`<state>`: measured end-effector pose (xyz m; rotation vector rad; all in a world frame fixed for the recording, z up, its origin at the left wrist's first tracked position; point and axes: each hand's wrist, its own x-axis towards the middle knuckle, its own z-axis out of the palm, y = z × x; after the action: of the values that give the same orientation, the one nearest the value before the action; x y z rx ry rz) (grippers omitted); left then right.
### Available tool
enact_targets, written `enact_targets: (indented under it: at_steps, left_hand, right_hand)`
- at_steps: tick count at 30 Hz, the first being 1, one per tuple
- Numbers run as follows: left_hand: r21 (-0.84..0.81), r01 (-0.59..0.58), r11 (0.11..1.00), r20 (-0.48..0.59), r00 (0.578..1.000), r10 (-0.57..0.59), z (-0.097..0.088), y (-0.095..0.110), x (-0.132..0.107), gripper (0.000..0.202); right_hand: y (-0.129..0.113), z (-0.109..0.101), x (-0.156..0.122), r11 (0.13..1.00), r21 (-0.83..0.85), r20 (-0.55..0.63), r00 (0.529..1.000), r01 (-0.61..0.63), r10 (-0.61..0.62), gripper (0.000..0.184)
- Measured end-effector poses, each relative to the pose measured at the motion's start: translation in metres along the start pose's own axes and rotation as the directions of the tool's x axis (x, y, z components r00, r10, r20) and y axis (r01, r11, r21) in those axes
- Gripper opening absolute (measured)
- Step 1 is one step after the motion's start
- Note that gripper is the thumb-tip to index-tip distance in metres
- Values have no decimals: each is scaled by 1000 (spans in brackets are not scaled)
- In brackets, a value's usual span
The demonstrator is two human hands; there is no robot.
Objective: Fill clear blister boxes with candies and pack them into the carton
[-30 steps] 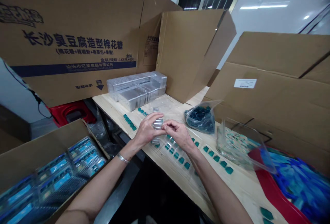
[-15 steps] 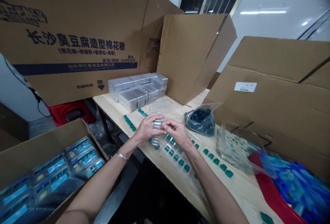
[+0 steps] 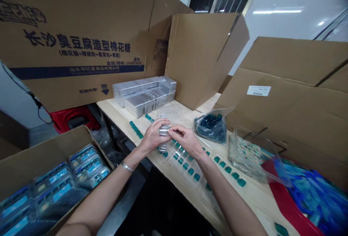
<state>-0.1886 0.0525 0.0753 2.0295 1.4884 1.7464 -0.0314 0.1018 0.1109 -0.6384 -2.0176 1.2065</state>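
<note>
My hands meet over a wooden table (image 3: 179, 189), holding a column of stacked clear plastic blister pieces (image 3: 163, 132) upright between them. My left hand (image 3: 153, 137) wraps around the column's left side. The fingers of my right hand (image 3: 185, 141) pinch its right side. Its top and bottom ends stick out past my fingers. Below my hands, small teal square pieces (image 3: 190, 170) lie in rows in clear plastic trays. A silver bangle (image 3: 127, 166) circles my left wrist.
A stack of clear trays (image 3: 144, 96) stands at the table's far end, against cardboard sheets. To the right are a bag of dark teal pieces (image 3: 211, 127), a clear plastic bag (image 3: 244, 156) and a red tray of blue pieces (image 3: 293, 203). An open carton of blue-labelled packs (image 3: 54, 181) sits lower left.
My left hand has slid lower on the plastic column, showing more of its top end. The camera view has shifted slightly.
</note>
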Motion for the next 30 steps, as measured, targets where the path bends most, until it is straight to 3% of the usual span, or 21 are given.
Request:
enact_targets:
  at_steps: [3,8,14,17,21,23,25,26,28,29,30]
  left_hand:
    - [50,-41,998,8,999,41,3,0,1,39]
    - [10,-47,999,57,997,46,0,2,1,49]
    - [-33,22,999,-27,999,-23,-8,3,4,48]
    - [-7,95,995,-69,993,-95,-15,-2,5,48]
    - [-19,175,984,-62,983,-176,-18,-3,5,51]
    - [-45,192,980,-58,979,-195,-15,-1,6,51]
    - [-51,186,981,-49,981,-189,-11,0,6,52]
    - [-44,177,983,-44,983,-179,-8,0,6,54]
    - [-22,141,990,-21,990,-142,-2,0,5,57]
    - [-12,117,993,-5,993,-117,1,-1,5,59]
    - [-4,92,996,11,996,-92,4,-1,4,59]
  right_hand:
    - [-1,3,2,993,-66,-8,995,99,-100,17]
    - [3,0,1,985,-61,60,986,161,-157,21]
    - [18,-1,-3,990,-17,-114,984,138,-139,25]
    - [30,-23,9,994,56,-257,963,98,-80,24]
    - [46,-76,38,993,115,-420,907,37,15,26]
    - [50,-95,47,998,7,-488,871,-58,54,25]
    - [48,-97,47,985,-124,-557,830,-115,27,21]
    - [44,-91,43,979,-167,-559,829,-116,3,20]
    - [31,-67,29,980,-182,-460,888,-80,-13,20]
    - [23,-53,21,983,-172,-289,957,-58,6,21]
    - [14,-38,13,986,-159,-140,990,-42,19,22]
